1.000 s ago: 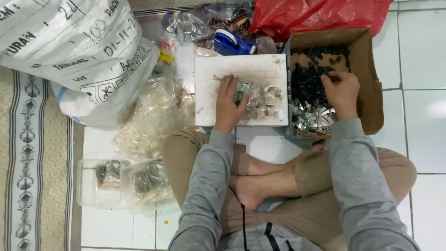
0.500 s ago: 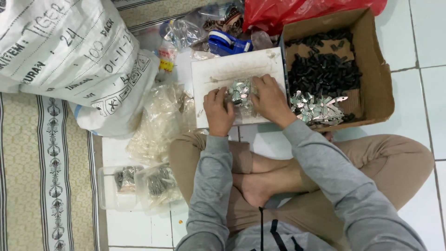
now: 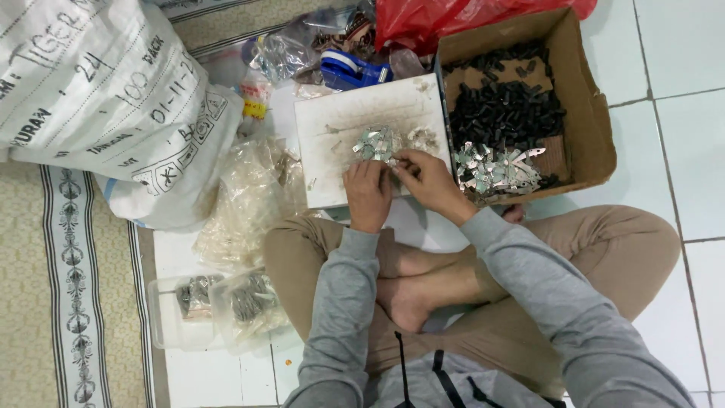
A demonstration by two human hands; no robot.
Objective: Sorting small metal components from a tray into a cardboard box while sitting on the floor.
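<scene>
- The person sits cross-legged on the tiled floor (image 3: pixel 672 68) with a white board (image 3: pixel 355 121) laid just ahead of the knees; judged from its place, it serves as a low work surface within easy reach of both hands.
- A small pile of silvery metal clips (image 3: pixel 377 142) lies near the middle of the board; it sits just beyond the fingertips, so pieces can be drawn from it without stretching.
- A cardboard box (image 3: pixel 589 128) stands touching the board's right edge; inside, black plastic pieces (image 3: pixel 506 109) fill the far part and a heap of loose metal clips (image 3: pixel 495 172) lies at the near part; it looks like the stock, kept on the right hand's side.
- The left hand (image 3: pixel 368 193) rests on the board's near edge, fingers curled downward and close together; whether it pinches a clip I cannot tell, since the fingertips are hidden.
- The right hand (image 3: pixel 427 180) lies just beside the left, touching it or nearly so; its thumb and forefinger are pinched together at the edge of the pile, apparently on a small clip, though the piece itself is too small to make out.
- To the left lie a large white woven sack (image 3: pixel 98 91), crumpled clear bags (image 3: pixel 249 196) and a clear tub (image 3: pixel 170 332) holding bagged dark pieces; a blue tape dispenser (image 3: pixel 349 70) sits beyond the board.
</scene>
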